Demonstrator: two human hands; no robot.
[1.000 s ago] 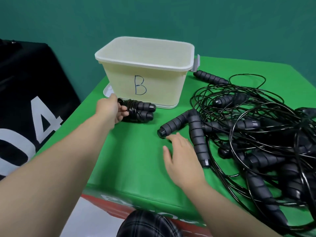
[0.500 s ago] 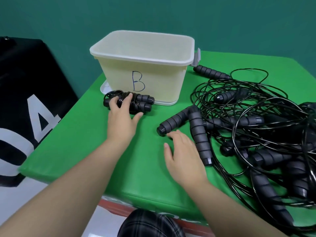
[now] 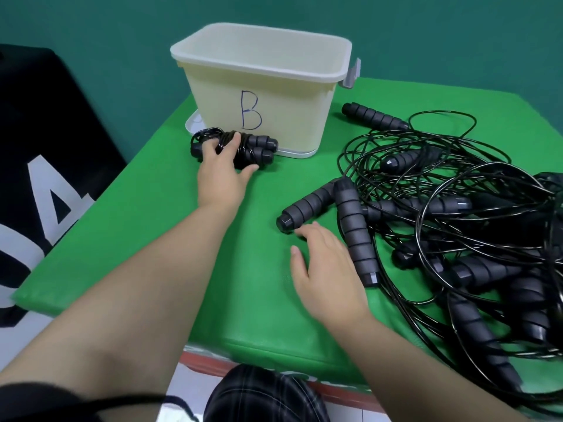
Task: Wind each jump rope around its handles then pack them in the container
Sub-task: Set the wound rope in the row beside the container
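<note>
A wound jump rope (image 3: 259, 147), black cord wrapped round its two dark handles, lies on the green table (image 3: 146, 226) against the front of the cream container (image 3: 304, 117) marked "B". My left hand (image 3: 222, 175) grips this bundle from the near side, fingers over the top and thumb along its near edge. My right hand (image 3: 326, 269) rests flat on the table, fingertips touching the end of a loose handle (image 3: 307, 205) that crosses a second handle (image 3: 353, 226). The container's inside is hidden from here.
A large tangle of black ropes (image 3: 457, 193) with several handles covers the right half of the table. One handle (image 3: 373, 117) lies right of the container. A white lid (image 3: 192, 124) sits under the container. A black panel (image 3: 45, 147) stands left of the table.
My left hand has come round from the bundle's left end to its near side and closed over it. The right hand has stayed by the crossed handles.
</note>
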